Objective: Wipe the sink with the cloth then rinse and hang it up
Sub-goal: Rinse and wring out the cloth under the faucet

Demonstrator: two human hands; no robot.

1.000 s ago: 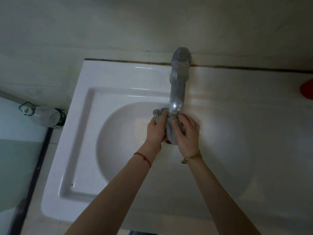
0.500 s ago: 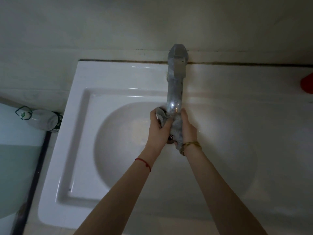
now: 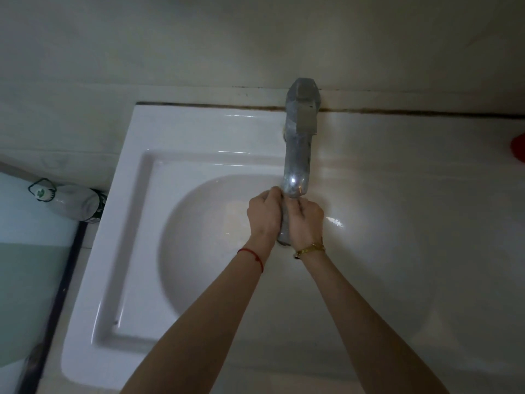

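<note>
A white sink (image 3: 133,223) with a round basin fills the middle of the view. A grey metal tap (image 3: 299,143) reaches from the back wall over the basin. Just under its spout, my left hand (image 3: 262,216) and my right hand (image 3: 306,223) press together around a bunched grey cloth (image 3: 284,233). Only a narrow strip of cloth shows between the palms, hanging down toward the drain. Both hands are closed tight on it. Whether water runs from the spout is not visible.
A clear plastic bottle (image 3: 71,203) with a green cap ring lies at the sink's left, beside a glass panel (image 3: 28,280). A red object (image 3: 518,147) sits at the right edge of the counter. The wall rises directly behind the tap.
Both hands have closed in on the cloth and squeezed it narrower under the spout. The right hand has turned its back upward, and less cloth shows than before.
</note>
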